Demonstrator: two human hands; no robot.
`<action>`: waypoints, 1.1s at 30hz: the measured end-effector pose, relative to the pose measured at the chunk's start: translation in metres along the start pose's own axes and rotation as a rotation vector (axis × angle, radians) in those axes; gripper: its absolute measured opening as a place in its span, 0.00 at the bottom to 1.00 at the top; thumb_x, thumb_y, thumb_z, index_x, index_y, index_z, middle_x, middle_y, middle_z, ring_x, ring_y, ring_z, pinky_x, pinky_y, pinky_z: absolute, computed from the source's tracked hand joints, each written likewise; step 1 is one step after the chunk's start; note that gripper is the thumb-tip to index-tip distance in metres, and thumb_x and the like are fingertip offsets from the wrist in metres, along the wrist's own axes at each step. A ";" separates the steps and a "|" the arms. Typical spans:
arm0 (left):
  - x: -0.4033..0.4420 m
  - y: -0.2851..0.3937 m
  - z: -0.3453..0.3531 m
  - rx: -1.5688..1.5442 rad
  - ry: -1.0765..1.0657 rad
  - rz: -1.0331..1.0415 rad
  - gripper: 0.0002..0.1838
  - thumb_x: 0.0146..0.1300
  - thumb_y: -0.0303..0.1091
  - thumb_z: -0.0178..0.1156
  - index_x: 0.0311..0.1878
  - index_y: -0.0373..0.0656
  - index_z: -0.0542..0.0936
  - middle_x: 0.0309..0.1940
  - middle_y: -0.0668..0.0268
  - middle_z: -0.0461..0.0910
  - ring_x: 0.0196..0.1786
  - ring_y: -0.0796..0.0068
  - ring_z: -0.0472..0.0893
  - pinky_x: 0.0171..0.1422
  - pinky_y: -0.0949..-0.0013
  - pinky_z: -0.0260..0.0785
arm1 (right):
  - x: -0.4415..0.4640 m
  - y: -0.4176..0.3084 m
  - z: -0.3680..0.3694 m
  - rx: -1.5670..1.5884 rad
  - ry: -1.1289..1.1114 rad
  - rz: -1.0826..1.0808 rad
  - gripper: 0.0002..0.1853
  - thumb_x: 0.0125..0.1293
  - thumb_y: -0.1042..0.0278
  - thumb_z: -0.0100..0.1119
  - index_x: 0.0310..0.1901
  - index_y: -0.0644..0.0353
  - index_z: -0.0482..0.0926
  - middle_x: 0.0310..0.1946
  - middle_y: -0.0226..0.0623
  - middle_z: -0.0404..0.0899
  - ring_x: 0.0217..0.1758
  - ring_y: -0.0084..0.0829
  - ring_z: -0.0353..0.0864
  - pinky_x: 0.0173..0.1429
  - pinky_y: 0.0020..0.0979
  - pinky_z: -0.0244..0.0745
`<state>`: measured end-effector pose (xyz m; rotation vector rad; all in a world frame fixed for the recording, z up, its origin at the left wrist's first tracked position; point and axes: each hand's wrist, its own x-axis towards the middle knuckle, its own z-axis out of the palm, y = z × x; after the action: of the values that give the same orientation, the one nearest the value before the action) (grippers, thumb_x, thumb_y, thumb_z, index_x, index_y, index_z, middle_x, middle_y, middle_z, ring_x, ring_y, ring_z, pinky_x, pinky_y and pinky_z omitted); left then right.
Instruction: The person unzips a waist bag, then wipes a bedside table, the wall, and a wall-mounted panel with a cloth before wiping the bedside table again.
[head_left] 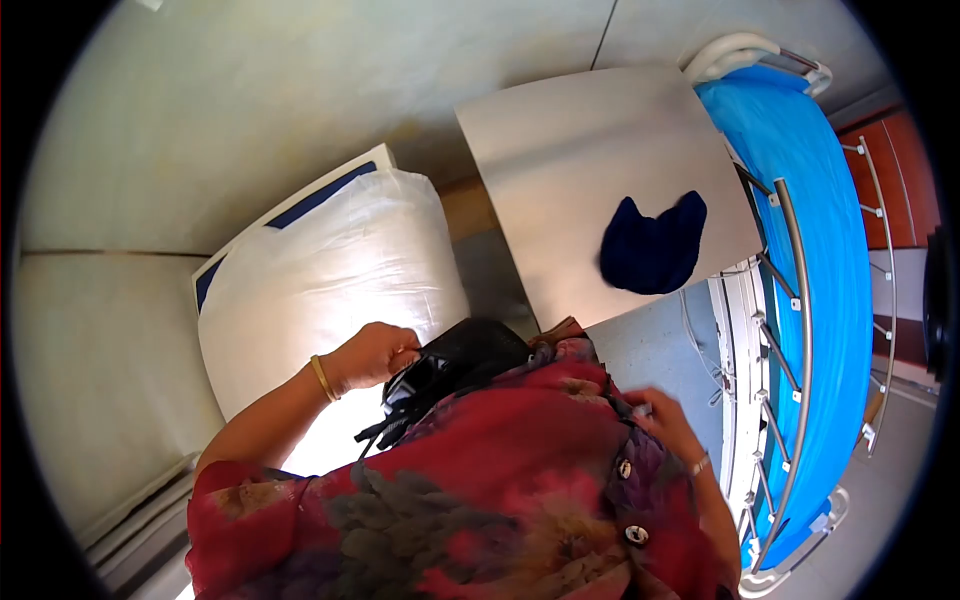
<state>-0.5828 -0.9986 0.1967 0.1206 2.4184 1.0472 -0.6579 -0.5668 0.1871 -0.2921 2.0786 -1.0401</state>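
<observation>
My left hand (378, 357), with a yellow bangle at the wrist, has its fingers closed on the edge of a black bag (470, 352) in front of my body. The bag's mouth gapes on the left, and dark straps hang below it. My right hand (668, 425) is at the side of my red flowered shirt (500, 450), fingers curled in. Something small and pale shows at its fingertips, too unclear to name. A dark blue cloth item (652, 245) with two pointed corners lies on the beige tabletop (570, 150), beyond both hands.
A white-covered padded surface (340, 260) with a blue and white edge stands at the left. On the right is a bed with a bright blue cover (835, 250) and metal side rails (800, 330). A pale cable (700, 345) hangs near the floor between table and bed.
</observation>
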 end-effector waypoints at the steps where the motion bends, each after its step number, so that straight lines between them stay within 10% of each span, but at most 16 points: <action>1: 0.003 0.001 -0.006 0.011 -0.014 0.007 0.05 0.56 0.30 0.57 0.33 0.39 0.75 0.21 0.57 0.75 0.24 0.61 0.75 0.30 0.65 0.66 | -0.025 0.022 0.007 0.149 0.009 0.112 0.16 0.56 0.69 0.59 0.47 0.58 0.74 0.38 0.34 0.77 0.44 0.28 0.77 0.48 0.27 0.71; 15: 0.035 0.020 -0.051 0.203 -0.493 -0.152 0.07 0.57 0.30 0.58 0.27 0.39 0.73 0.18 0.61 0.75 0.21 0.69 0.73 0.28 0.67 0.65 | -0.084 0.002 0.053 0.922 0.512 0.227 0.18 0.55 0.73 0.60 0.49 0.62 0.73 0.42 0.34 0.75 0.47 0.22 0.73 0.50 0.25 0.69; 21: 0.028 0.011 -0.033 0.169 -0.152 -0.092 0.05 0.56 0.30 0.58 0.33 0.40 0.78 0.23 0.58 0.78 0.26 0.58 0.77 0.31 0.63 0.68 | -0.018 -0.020 -0.019 -0.181 -0.084 -0.305 0.19 0.52 0.73 0.60 0.48 0.59 0.74 0.37 0.38 0.78 0.43 0.36 0.77 0.49 0.32 0.71; 23: 0.026 0.013 -0.027 0.223 -0.159 -0.110 0.05 0.56 0.30 0.59 0.33 0.40 0.78 0.23 0.56 0.78 0.27 0.56 0.77 0.32 0.63 0.68 | -0.002 -0.070 -0.049 -0.543 -0.368 -0.068 0.21 0.51 0.73 0.58 0.50 0.56 0.74 0.40 0.41 0.78 0.45 0.42 0.75 0.50 0.36 0.70; 26: 0.019 0.027 -0.026 0.186 -0.093 -0.083 0.06 0.55 0.29 0.59 0.36 0.40 0.78 0.26 0.56 0.78 0.29 0.56 0.77 0.34 0.64 0.68 | 0.042 -0.092 -0.069 -0.560 -0.012 -0.504 0.23 0.49 0.77 0.60 0.50 0.59 0.74 0.43 0.43 0.76 0.44 0.43 0.76 0.46 0.35 0.72; 33: 0.029 0.048 -0.018 -0.134 -0.001 0.228 0.07 0.54 0.29 0.59 0.38 0.42 0.78 0.32 0.61 0.77 0.38 0.59 0.76 0.43 0.64 0.69 | 0.119 -0.126 0.042 -0.163 -0.260 -0.822 0.16 0.53 0.65 0.59 0.45 0.58 0.74 0.39 0.42 0.74 0.46 0.42 0.72 0.50 0.37 0.67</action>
<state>-0.6221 -0.9691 0.2294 0.3579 2.3656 1.3058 -0.7234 -0.7323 0.2027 -1.3697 1.8143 -1.1942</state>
